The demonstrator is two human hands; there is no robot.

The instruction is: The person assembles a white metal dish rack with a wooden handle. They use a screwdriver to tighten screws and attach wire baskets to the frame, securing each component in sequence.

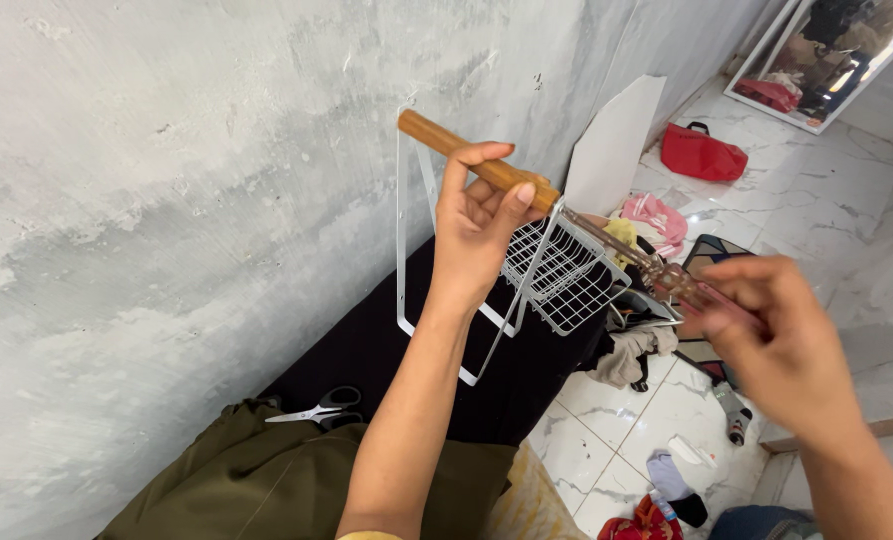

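While both hands work at a white wire rack (556, 270), the near edge cuts off the forearms.

Far left, scissors (318, 408) lie on black cloth (366, 345) beside olive fabric (266, 480). The left hand (476, 225) is clenched round the rack's wooden handle (436, 135), its palm hiding the handle's middle, and holds the rack up against the grey wall (166, 200). At right, the right hand (776, 340) grips a screwdriver (656, 270) by its clear reddish handle, mostly covered by the fingers; the tip meets the rack where handle joins wire. Clothes on the tiled floor (826, 210) beyond are hard to make out.
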